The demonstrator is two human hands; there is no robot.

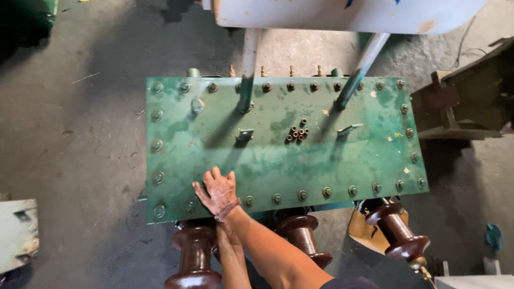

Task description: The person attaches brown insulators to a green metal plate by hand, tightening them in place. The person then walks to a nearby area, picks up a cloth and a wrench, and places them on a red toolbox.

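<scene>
I see the right hand [217,190] lying flat, palm down, on the green metal cover [342,160]. Its fingers are spread and released, grasping nothing. It rests near the front edge of the cover, towards the left corner, between two of the bolts [276,198] that run round the rim. The left forearm rises beside the right wrist, but the left hand itself is hidden beneath it, so I cannot tell its grip.

The cover lies level and fills the middle of the view. A small cluster of loose brown nuts [297,132] sits near its centre, well apart from the hand. Two small metal brackets [244,134] stand to either side of the cluster. Three brown ribbed insulators [399,230] project below the front edge. Two painted legs [360,67] of a white tank [342,13] meet the cover's far side.
</scene>
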